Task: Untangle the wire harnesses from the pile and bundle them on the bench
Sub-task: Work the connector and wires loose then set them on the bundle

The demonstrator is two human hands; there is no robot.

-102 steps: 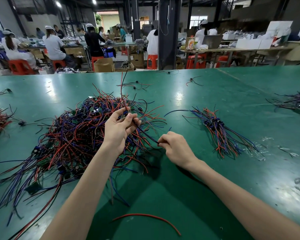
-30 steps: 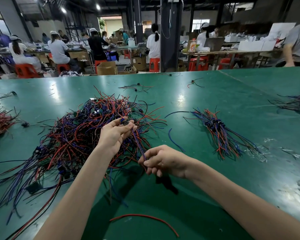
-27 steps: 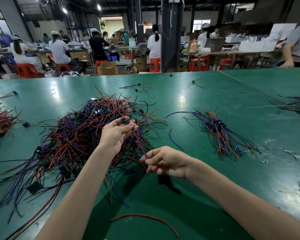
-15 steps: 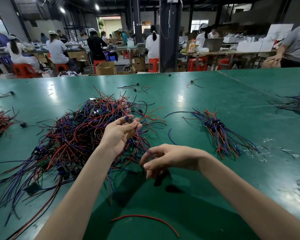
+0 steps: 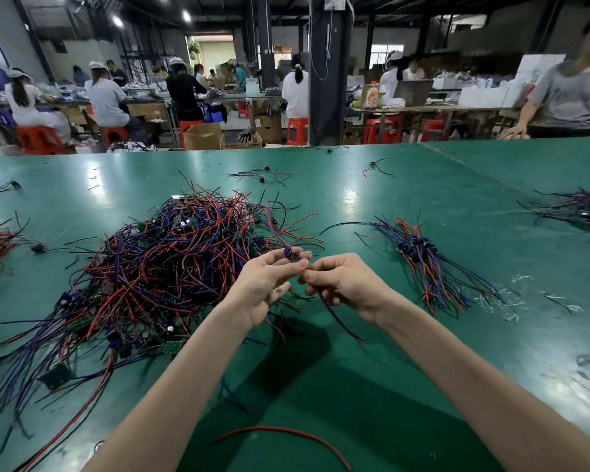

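- Big tangled pile point(image 5: 171, 267) of red, blue and purple wires, studded with small dark components, sprawls just left of the left hand point(image 5: 266, 284).
- One harness point(image 5: 292, 255) is held up: its small dark round component is pinched at the left fingertips, and its dark wire dangles below the right hand point(image 5: 344, 284).
- Neat bundle point(image 5: 423, 260) lies right of the right hand, wires aligned, components clustered at the far end.

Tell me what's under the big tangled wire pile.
The green bench shows all round the wire pile, and a small green circuit board pokes out at its near edge. Whatever lies beneath its middle is covered by wires.
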